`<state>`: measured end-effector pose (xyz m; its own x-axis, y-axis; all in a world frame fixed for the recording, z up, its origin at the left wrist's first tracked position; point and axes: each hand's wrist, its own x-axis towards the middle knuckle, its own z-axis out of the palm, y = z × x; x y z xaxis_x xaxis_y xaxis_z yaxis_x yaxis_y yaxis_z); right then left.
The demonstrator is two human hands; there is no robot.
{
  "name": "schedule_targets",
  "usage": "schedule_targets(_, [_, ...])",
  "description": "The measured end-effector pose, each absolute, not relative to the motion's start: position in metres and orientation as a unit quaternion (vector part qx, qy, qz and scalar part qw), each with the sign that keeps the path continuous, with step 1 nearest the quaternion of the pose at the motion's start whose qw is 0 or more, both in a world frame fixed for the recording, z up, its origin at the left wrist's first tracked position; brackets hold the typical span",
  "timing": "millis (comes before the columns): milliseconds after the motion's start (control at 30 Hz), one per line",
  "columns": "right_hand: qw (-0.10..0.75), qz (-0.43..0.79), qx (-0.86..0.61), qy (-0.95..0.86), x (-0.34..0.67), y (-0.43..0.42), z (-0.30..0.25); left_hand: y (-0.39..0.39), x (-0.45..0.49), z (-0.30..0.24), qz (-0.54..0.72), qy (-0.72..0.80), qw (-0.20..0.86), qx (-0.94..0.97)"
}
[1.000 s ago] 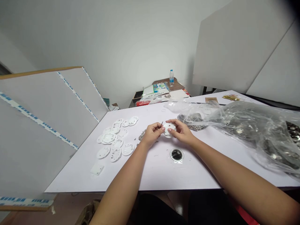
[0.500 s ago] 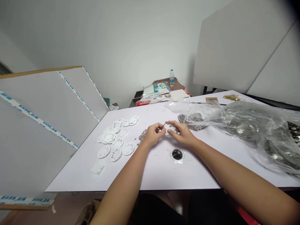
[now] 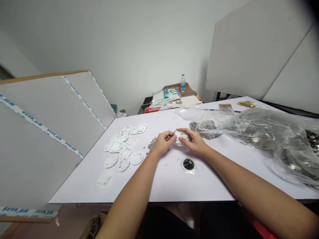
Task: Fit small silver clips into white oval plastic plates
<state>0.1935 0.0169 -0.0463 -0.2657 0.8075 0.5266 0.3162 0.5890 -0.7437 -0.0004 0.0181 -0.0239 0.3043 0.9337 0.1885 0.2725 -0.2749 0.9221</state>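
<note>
My right hand holds a small white card with dark slots or marks between thumb and fingers. At the card's left edge, my left hand is closed in a pinch on a small thin dark piece, too small to name. Both hands meet above the table, fingertips close together. A heap of tiny silvery metal pieces lies just left of my left hand, partly hidden by it. Below my right hand is a round dark disc with a white rim, on clear plastic.
Several white cards, mostly rounded, lie to the left, near a square white card. Large clear bags of metal pieces cover the right side. White panels flank the table; a water bottle stands behind.
Both hands stay nearly in place with the white card. The thin dark piece in my left fingers shows a little more at the card's edge.
</note>
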Motion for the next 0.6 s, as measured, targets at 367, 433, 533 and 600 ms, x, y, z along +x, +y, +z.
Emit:
schedule_targets(367, [0.493, 0.139, -0.335, -0.791, 0.197, 0.019, -0.042, 0.016, 0.001, -0.022, 0.408, 0.443, 0.399, 0.692])
schedule_targets(433, [0.499, 0.121, -0.343, -0.787, 0.199, 0.016, -0.030, 0.017, -0.001, -0.023, 0.429, 0.454, 0.390, 0.677])
schedule_targets(533, [0.500, 0.110, -0.365, -0.778, 0.212, -0.003, -0.004, 0.019, -0.005, -0.025, 0.442, 0.471, 0.364, 0.671])
schedule_targets(600, [0.490, 0.112, -0.363, -0.785, 0.229, -0.030, 0.007, 0.020, -0.007, -0.028, 0.433, 0.486, 0.331, 0.683])
